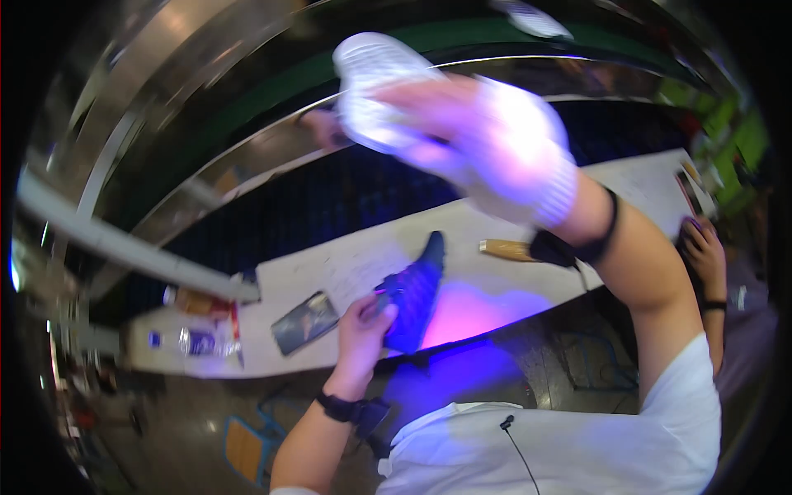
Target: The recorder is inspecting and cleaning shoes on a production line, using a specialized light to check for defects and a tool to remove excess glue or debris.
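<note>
My left hand [363, 326] is closed on the ankle edge of a dark shoe upper [417, 301], which lies at the table's near edge with its toe pointing away. A black band circles my left wrist. My right hand [441, 103], in a white knitted glove with bare fingers showing, is raised far out over the conveyor side. It grips a white, ridged piece that looks like a shoe sole [367, 78]. Motion and bright light smear this hand and the piece, so finger detail is poor. Purple-blue light falls on the table beside the upper.
On the white table [355, 256] lie a dark phone [305, 322], a clear bottle [202, 342] and a wooden-handled tool [507, 249]. A green conveyor [462, 56] carries another white sole [536, 18]. Other people's hands show beyond the table [322, 128] and at right [705, 252].
</note>
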Available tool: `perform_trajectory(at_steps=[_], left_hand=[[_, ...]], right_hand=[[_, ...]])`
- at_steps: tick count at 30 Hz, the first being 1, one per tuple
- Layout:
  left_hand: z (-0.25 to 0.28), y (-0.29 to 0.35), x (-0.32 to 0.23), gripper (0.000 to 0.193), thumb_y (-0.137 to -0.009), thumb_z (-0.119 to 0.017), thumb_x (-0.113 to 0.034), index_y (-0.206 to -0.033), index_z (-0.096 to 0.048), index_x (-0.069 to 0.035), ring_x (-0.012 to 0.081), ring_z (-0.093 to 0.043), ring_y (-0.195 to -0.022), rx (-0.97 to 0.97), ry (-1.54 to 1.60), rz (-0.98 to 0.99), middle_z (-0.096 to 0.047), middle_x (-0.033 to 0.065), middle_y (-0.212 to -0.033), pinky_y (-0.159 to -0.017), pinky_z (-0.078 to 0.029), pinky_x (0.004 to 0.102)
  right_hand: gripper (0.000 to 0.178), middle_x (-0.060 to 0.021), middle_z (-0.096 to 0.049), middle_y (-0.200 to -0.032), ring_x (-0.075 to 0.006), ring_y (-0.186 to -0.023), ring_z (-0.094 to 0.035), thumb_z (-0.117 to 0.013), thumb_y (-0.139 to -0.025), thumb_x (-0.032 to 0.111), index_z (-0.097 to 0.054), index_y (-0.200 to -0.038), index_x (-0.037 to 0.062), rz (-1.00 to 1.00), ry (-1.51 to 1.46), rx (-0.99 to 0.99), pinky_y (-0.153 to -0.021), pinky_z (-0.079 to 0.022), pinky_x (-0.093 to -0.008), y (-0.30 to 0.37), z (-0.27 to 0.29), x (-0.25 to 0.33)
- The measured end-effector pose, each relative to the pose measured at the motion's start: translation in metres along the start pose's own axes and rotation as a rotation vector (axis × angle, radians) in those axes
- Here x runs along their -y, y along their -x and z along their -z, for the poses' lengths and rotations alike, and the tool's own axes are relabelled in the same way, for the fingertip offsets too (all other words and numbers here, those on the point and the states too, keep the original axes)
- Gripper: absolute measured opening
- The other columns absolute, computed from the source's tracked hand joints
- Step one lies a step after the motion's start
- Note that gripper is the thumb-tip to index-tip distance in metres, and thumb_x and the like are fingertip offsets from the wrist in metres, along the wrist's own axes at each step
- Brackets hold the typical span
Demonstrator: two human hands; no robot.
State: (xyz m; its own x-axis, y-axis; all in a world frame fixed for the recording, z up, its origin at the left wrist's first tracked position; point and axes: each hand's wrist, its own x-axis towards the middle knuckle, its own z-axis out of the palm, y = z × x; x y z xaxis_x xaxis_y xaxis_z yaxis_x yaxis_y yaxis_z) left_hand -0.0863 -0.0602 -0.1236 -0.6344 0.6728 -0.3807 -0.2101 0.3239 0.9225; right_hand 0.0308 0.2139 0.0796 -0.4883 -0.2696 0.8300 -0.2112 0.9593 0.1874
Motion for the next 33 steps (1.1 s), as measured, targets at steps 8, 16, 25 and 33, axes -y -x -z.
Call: perform_trajectory(at_steps=[8, 16, 25, 33], left_hand=[[-0.080, -0.045, -0.046, 0.039, -0.104, -0.066, -0.039, -0.111, -0.068, 0.000, 0.0419, -0.073, -0.097, 0.070, -1.018, -0.607, -0.076, 0.0204, -0.097, -0.090, -0.053, 0.0507], [-0.056, -0.007, -0.042, 0.040, -0.102, -0.069, -0.033, -0.121, -0.065, 0.002, 0.0413, -0.071, -0.103, 0.003, -0.620, -0.945, -0.074, 0.0231, -0.107, -0.100, -0.051, 0.0516], [-0.044, 0.059, -0.024, 0.028, -0.090, -0.079, 0.003, -0.109, -0.060, -0.003, 0.0449, -0.068, -0.128, 0.022, -0.112, -1.050, -0.068, 0.0291, -0.136, -0.117, -0.046, 0.0586], [-0.021, 0.106, -0.019, 0.017, -0.100, -0.073, -0.003, -0.110, -0.060, 0.002, 0.0496, -0.061, -0.138, 0.073, -0.164, -0.867, -0.061, 0.0393, -0.144, -0.118, -0.047, 0.0522]], right_hand=[[0.011, -0.0068, -0.068, -0.087, -0.0127, -0.080, -0.060, -0.062, -0.108, 0.012, -0.068, -0.108, 0.0028, -1.076, -0.301, -0.063, -0.076, -0.050, -0.0288, 0.134, 0.074, 0.104], [0.053, -0.0147, -0.073, -0.110, -0.0244, -0.106, -0.072, -0.067, -0.106, 0.052, -0.061, -0.116, 0.0004, -1.290, -0.850, -0.265, -0.097, -0.055, -0.0370, 0.187, 0.044, 0.163], [0.044, -0.0278, -0.068, -0.139, -0.0360, -0.127, -0.069, -0.098, -0.077, 0.016, -0.058, -0.094, 0.0078, -1.144, -1.124, -0.044, -0.108, -0.054, -0.0457, 0.145, 0.026, 0.170], [0.035, -0.0334, -0.058, -0.151, -0.0413, -0.145, -0.054, -0.091, -0.086, 0.013, -0.059, -0.098, 0.0068, -1.267, -1.389, -0.169, -0.120, -0.044, -0.0554, 0.136, -0.010, 0.205]])
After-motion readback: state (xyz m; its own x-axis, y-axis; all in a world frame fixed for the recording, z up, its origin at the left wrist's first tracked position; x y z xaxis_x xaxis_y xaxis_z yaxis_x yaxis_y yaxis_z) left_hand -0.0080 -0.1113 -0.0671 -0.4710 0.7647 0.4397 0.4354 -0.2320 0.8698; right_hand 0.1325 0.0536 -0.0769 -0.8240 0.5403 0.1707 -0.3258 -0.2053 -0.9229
